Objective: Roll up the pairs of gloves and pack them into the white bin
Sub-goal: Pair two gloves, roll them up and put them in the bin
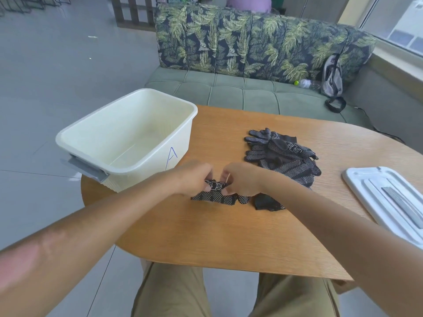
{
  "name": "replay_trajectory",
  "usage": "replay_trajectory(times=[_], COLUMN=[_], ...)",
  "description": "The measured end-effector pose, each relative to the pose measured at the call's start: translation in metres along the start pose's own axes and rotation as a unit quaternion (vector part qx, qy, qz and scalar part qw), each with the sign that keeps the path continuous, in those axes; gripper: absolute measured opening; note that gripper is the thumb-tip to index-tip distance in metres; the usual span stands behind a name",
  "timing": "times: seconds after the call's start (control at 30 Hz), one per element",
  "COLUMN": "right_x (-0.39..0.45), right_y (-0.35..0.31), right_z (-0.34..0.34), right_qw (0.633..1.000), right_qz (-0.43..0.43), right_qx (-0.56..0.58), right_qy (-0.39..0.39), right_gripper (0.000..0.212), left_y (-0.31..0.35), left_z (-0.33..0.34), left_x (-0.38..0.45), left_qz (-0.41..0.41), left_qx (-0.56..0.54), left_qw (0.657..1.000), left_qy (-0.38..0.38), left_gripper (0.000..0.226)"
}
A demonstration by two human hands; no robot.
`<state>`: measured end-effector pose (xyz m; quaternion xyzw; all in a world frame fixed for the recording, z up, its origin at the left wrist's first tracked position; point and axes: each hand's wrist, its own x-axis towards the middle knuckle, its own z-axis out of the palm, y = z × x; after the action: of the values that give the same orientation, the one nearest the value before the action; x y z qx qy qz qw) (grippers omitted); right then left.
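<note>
While the bin (128,131) is sitting empty at the tabletop's (229,236) left edge, the left hand (194,178) and right hand (240,179) are both pinching the cuff end of a glove pair (217,197), fingers curled onto it. The pair is lying just in front of the hands, long axis running left to right. Being soft, light knit, it is likely wanting a firm pinch at the cuff. The glove pile (282,155) is waiting behind, to the right
</note>
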<state>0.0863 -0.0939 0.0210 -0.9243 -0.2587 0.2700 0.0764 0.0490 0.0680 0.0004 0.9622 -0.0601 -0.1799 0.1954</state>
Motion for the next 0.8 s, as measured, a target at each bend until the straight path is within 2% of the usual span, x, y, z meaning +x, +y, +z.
replay_trajectory(times=[0.27,0.53,0.7,0.8], right_x=[-0.036,-0.019,0.035,0.066], right_y=[-0.035,-0.107,-0.156,-0.182], right_z=[-0.065,-0.093,-0.098,-0.091], right_qw=[0.993,0.966,0.962,0.974], right_qz=[-0.04,-0.083,-0.058,-0.032], right_qx=[0.031,0.061,0.066,0.043], right_qy=[0.109,0.237,0.259,0.221], right_gripper=[0.025,0.026,0.033,0.026], left_y=[0.008,-0.043,-0.091,-0.118], left_z=[-0.082,-0.162,-0.192,-0.195], left_x=[-0.044,-0.07,-0.069,-0.063], left_qz=[0.04,0.049,0.028,0.005], left_qx=[-0.037,0.002,0.039,0.057], left_qw=[0.994,0.989,0.987,0.99], left_qy=[0.094,0.142,0.153,0.128], left_gripper=[0.022,0.023,0.024,0.024])
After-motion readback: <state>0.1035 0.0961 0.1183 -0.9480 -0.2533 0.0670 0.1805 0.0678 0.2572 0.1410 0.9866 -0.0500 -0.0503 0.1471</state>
